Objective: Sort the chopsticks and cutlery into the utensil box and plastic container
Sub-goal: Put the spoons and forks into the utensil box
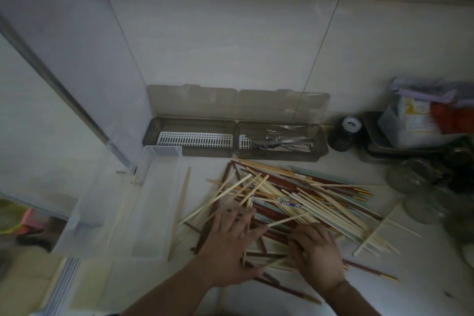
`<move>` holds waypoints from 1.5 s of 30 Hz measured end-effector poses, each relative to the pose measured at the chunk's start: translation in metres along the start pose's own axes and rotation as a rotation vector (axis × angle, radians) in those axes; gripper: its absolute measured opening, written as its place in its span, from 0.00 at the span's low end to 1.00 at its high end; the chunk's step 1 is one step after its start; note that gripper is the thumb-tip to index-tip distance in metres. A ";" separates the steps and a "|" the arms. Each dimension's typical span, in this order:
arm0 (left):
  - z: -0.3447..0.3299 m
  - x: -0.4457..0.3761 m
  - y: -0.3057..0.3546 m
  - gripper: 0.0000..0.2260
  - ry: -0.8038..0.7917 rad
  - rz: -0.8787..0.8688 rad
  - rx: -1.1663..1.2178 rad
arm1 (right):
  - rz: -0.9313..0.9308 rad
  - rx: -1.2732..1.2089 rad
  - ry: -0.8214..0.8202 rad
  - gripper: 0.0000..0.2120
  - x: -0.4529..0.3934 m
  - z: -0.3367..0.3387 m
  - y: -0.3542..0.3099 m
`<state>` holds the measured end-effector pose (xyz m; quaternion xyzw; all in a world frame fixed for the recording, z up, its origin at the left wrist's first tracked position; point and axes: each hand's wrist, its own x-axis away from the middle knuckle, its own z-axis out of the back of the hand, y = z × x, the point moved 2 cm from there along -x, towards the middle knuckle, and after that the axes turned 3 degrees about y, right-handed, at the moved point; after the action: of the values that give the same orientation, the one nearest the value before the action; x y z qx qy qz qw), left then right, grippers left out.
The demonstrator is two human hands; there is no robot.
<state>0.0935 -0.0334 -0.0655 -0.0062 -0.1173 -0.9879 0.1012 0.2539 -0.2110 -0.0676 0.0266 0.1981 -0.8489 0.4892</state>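
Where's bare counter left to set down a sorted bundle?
Bare counter lies between the utensil box, clear plastic container and chopstick pile. Another patch sits bottom right, past the right hand. Crowded: the pile itself and the jars at right.

The scene is dimly lit, with heavy vignetting seen at the right edge and lower corners. Wide-angle bending is shown along the edges. Motion blur is noted on the left hand point(230, 246).
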 end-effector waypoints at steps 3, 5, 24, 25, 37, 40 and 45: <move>-0.011 0.004 -0.003 0.36 0.007 -0.024 -0.042 | -0.066 0.059 0.049 0.12 -0.008 0.003 -0.004; -0.011 0.006 -0.006 0.34 0.025 -0.014 -0.047 | -0.136 0.048 0.122 0.12 -0.002 0.010 0.004; -0.017 0.000 0.020 0.23 0.052 -0.195 -0.035 | -0.308 0.305 -0.146 0.10 0.037 0.043 0.050; -0.018 -0.001 0.021 0.23 0.038 -0.183 -0.055 | -0.291 0.327 -0.193 0.12 0.038 0.043 0.054; -0.017 0.000 0.023 0.17 0.011 -0.096 -0.142 | -0.298 0.215 -0.524 0.09 0.043 0.048 0.049; -0.014 0.000 0.024 0.16 0.007 -0.091 -0.142 | -0.271 0.196 -0.406 0.09 0.036 0.078 0.052; -0.005 -0.008 0.027 0.15 0.000 -0.103 -0.145 | -0.170 0.340 -0.377 0.05 -0.022 -0.029 0.111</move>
<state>0.1067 -0.0590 -0.0647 -0.0073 -0.0457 -0.9977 0.0496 0.3542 -0.2317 -0.1239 -0.0668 -0.0402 -0.8979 0.4331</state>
